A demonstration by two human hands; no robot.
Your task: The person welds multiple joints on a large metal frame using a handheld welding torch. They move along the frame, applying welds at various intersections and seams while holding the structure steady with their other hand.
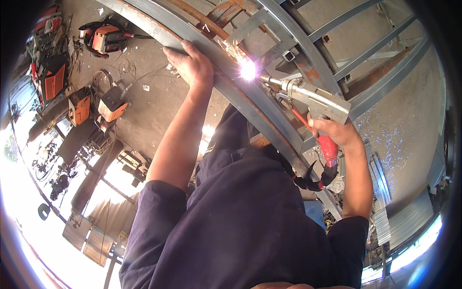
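Note:
My right hand grips a handheld welding gun with a boxy silver body, and red wrapping and a black cable show below the fist. The gun's narrow nozzle points left at a bright violet-white weld spot on a grey steel frame. Sparks spray up and left from there. Across the frame's long curved steel beam, my left hand lies with its fingers stretched out, to the left of the glare. Glare hides the exact point where nozzle and metal meet.
More curved bars and cross pieces of the frame extend to the upper right. An orange-and-black machine with cables stands on the concrete floor at upper left. Further orange-and-black machines and cables are at left. Corrugated sheets lie at right.

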